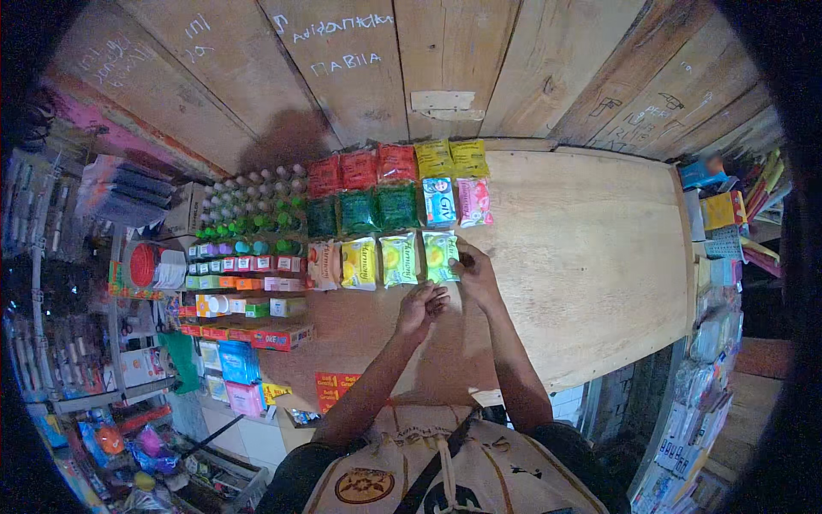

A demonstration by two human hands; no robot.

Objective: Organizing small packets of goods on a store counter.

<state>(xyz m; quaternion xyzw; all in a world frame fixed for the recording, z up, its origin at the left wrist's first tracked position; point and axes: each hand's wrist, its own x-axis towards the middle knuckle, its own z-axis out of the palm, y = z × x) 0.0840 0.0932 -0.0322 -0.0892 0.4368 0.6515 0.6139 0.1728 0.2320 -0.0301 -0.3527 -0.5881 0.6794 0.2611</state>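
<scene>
My right hand holds the right edge of a light green Harmony soap pack, with the thumb on its face. Just below that pack is my left hand, its fingers loosely bent and nothing visible in them. Leftward in the same row lie a paler green soap pack, a yellow one and an orange one. Behind them are a blue Giv soap pack and a pink Harmony pack. Dark green packets sit beside the Giv pack.
Red packets and yellow packets line the plank wall. Several small bottles and boxes stand left on the wooden tabletop. Shelved goods flank both sides; a bag hangs at my chest.
</scene>
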